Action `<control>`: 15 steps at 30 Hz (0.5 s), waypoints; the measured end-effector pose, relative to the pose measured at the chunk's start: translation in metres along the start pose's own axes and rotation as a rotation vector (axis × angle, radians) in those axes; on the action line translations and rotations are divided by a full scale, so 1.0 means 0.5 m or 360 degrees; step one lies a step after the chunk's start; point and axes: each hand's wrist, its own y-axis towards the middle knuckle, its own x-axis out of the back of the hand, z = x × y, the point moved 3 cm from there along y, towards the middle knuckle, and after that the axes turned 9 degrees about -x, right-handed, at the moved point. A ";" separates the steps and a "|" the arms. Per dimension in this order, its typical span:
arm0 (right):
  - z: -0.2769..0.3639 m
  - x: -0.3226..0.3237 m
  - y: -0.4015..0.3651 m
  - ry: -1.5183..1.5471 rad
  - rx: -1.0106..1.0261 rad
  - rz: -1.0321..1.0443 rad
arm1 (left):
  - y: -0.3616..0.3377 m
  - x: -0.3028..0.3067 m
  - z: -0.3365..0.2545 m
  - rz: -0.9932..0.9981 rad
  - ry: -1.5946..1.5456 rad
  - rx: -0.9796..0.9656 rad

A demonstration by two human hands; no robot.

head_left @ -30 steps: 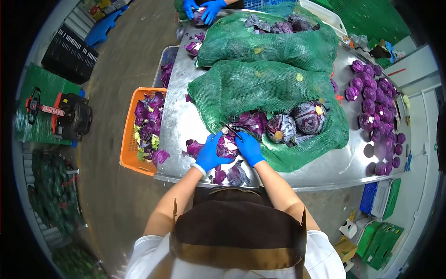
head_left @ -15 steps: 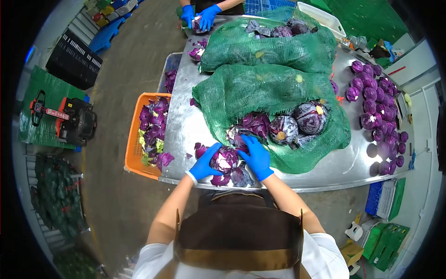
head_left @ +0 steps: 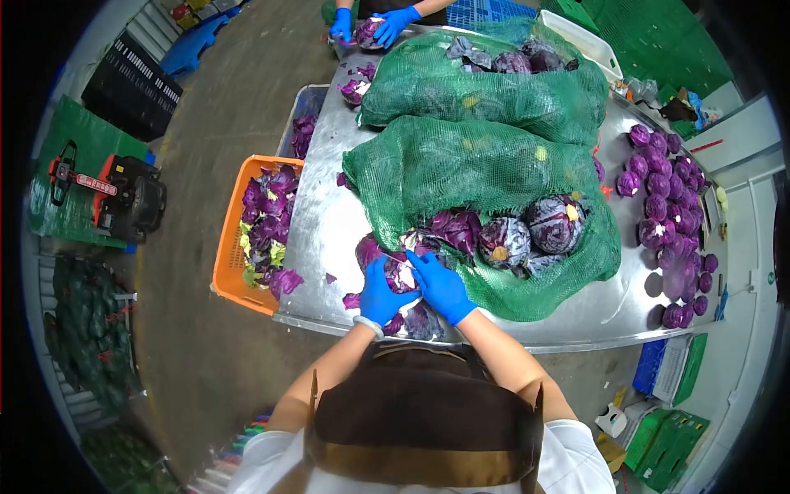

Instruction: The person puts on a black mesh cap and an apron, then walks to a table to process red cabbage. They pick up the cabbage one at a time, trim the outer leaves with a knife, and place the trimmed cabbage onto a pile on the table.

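A red cabbage (head_left: 401,275) with pale patches sits near the table's front edge, partly hidden by my hands. My left hand (head_left: 380,295), in a blue glove, is curled over its left side. From the right, my right hand (head_left: 442,288), also blue-gloved, grips it with its fingertips at the top. Loose outer leaves (head_left: 424,322) lie just below and beside the hands. Behind them, an open green mesh sack (head_left: 469,173) holds whole red cabbages (head_left: 555,225) at its mouth.
Trimmed cabbages (head_left: 658,185) cover the right of the metal table (head_left: 317,222). An orange crate (head_left: 226,255) of leaves stands at the left edge. A second mesh sack (head_left: 485,90) lies farther back. At the far end, a co-worker's gloved hands (head_left: 397,25) hold a cabbage. A pallet truck (head_left: 127,198) stands left.
My hands have drawn closer together over the cabbage, the left one moving right and covering more of it. The co-worker's cabbage shows more fully now. The camera view has shifted slightly.
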 end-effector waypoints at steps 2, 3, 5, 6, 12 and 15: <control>-0.014 -0.024 0.018 0.0087 -0.0009 -0.0072 | 0.006 -0.003 0.006 0.0021 0.0026 0.0041; -0.027 -0.044 0.031 0.0114 -0.0046 -0.0102 | 0.011 -0.001 0.004 0.0035 0.0023 0.0003; -0.070 -0.053 0.087 0.0163 -0.0242 -0.0210 | 0.006 -0.005 -0.013 0.0040 0.0194 -0.0087; -0.103 -0.043 0.117 0.0222 -0.0355 -0.0313 | 0.002 -0.007 -0.023 0.0023 0.0278 -0.0136; -0.085 -0.054 0.075 0.0404 -0.0283 -0.0290 | -0.046 0.024 0.039 0.0113 0.0006 -0.0289; -0.170 -0.066 0.097 0.0331 -0.0726 -0.0278 | -0.068 0.036 0.025 0.0274 0.0186 -0.0503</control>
